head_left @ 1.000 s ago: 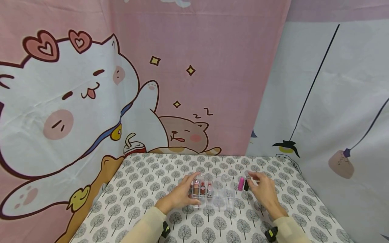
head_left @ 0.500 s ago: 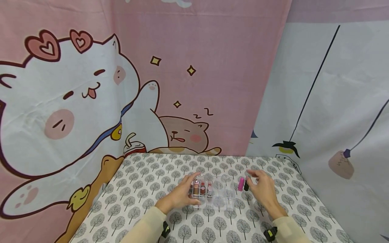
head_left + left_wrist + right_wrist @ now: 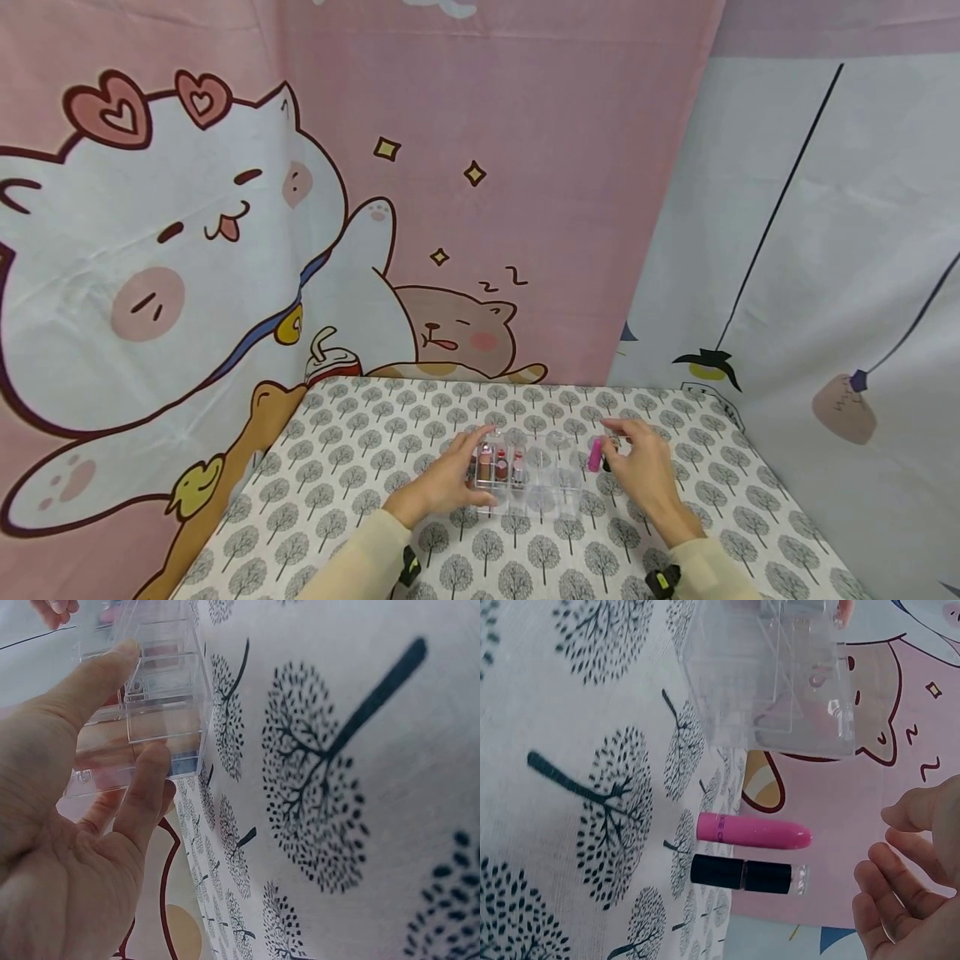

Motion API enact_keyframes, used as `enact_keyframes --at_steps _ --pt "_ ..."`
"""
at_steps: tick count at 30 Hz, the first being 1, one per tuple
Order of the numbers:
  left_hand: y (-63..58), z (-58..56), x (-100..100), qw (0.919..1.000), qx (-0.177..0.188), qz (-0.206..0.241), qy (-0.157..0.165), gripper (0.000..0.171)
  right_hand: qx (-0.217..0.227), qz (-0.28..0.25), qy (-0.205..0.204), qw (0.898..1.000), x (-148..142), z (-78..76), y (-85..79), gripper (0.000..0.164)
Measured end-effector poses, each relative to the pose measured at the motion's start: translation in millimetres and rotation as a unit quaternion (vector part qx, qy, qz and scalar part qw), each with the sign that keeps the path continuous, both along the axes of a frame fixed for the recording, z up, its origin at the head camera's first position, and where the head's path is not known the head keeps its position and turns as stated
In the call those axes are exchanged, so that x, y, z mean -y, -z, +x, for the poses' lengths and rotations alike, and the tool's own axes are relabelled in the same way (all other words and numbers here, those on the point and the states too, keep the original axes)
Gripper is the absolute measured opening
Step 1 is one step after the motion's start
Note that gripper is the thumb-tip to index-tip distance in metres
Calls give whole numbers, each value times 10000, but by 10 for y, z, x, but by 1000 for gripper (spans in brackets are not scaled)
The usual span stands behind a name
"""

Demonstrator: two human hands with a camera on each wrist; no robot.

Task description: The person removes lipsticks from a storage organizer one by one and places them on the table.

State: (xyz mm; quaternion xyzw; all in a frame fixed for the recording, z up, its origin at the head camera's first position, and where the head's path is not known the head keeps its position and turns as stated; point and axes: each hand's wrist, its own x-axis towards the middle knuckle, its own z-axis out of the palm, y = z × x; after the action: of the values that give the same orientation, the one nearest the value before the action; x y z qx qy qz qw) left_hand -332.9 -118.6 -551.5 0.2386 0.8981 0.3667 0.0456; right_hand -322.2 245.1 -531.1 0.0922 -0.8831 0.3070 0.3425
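Note:
My left hand (image 3: 441, 483) holds the left end of a clear acrylic cosmetics organizer (image 3: 557, 500), thumb on the near side and fingers on the far side. Its back left compartments hold a brown tube (image 3: 485, 467), a reddish bottle (image 3: 502, 468) and a pale pinkish one (image 3: 518, 470). Right of the organizer, a pink lipstick tube (image 3: 754, 831) stands upright beside a black lipstick tube (image 3: 741, 874) with a clear top. Above these two hovers my right hand (image 3: 647, 468), fingers loosely bent, touching neither. In the head view it hides most of the black tube.
A white cloth (image 3: 420, 554) printed with grey trees covers the table. Behind it hangs a pink curtain (image 3: 525, 208) with cartoon animals, and a pale curtain (image 3: 757, 250) hangs on the right.
My right hand has shifted slightly left, over the black tube and closer to the pink one. The left hand and organizer have stayed in place.

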Motion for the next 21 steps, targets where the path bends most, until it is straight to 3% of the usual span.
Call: enact_keyframes --at_steps 9,16,21 --pt "-4 16 -3 10000 -17 -11 -4 131 -201 198 -291 9992 101 68 -28 32" --pt "0 1 -6 10000 -7 -26 -18 131 -692 306 -876 9933 216 77 -29 36" --pt "-22 -2 -9 10000 -35 -80 -26 131 -719 426 -1341 9874 303 83 -8 41"
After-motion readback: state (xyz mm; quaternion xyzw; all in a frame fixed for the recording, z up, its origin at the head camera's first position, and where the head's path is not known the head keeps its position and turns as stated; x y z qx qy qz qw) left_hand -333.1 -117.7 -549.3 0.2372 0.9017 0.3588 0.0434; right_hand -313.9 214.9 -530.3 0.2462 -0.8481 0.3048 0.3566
